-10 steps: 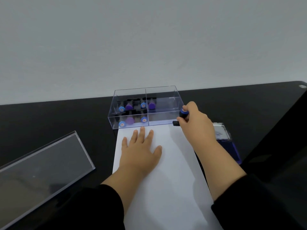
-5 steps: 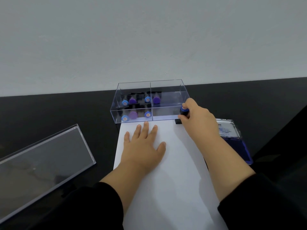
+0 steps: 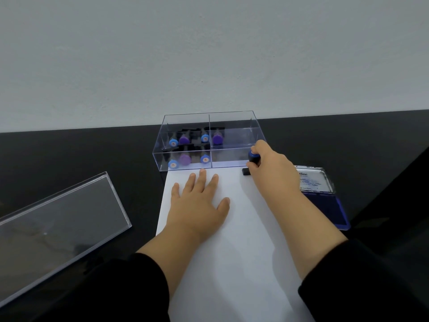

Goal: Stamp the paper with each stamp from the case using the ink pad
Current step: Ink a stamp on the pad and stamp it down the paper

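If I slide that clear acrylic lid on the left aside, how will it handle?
The clear acrylic lid looks rigid, with straight edges, so it should move as one piece. On the glossy black table it will probably slide easily. Its smooth, shallow walls may feel slippery to pinch.

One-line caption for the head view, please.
Right hand presses blue-knobbed black stamp onto white paper; left hand flat.

The right hand (image 3: 274, 168) hides most of the stamp (image 3: 253, 159); the ink pad (image 3: 329, 205) label is unreadable.

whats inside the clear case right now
Seven stamps, blue-capped and purple-capped, stand in the clear case, mostly in its left half. The right compartments look empty; glare hides their floor.
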Demonstrator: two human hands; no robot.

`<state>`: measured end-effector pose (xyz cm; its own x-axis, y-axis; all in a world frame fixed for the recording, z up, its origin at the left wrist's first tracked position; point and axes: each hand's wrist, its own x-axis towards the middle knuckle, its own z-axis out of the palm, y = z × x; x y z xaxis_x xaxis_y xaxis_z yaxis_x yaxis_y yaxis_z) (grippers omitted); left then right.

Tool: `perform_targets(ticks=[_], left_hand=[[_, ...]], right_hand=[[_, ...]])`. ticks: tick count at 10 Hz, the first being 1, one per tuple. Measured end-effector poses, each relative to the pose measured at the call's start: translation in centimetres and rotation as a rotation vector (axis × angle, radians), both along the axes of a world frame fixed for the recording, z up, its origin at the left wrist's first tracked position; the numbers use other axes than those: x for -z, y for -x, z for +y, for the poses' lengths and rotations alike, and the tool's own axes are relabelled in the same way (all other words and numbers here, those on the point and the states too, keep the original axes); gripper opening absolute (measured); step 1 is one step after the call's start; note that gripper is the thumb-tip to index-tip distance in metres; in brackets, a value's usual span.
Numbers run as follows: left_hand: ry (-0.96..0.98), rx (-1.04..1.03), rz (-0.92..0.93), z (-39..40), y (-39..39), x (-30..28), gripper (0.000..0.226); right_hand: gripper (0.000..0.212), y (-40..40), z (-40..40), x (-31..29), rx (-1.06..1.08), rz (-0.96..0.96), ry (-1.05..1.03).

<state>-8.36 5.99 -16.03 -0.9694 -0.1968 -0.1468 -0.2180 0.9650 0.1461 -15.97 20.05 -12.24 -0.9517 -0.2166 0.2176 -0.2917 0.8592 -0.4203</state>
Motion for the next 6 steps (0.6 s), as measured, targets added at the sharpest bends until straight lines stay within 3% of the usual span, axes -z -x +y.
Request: perform_targets(ticks=[4, 6], left_hand=[[-0.004, -0.004, 0.003, 0.1, 0.0, 0.0, 0.061], [-0.001, -0.002, -0.003, 0.0, 0.0, -0.1, 0.061]], right_hand=[[0.018, 0.1, 0.1, 0.2, -0.011, 0.013, 0.025], [0.019, 0.2, 1.6, -0.2, 0.06, 0.022, 0.448]])
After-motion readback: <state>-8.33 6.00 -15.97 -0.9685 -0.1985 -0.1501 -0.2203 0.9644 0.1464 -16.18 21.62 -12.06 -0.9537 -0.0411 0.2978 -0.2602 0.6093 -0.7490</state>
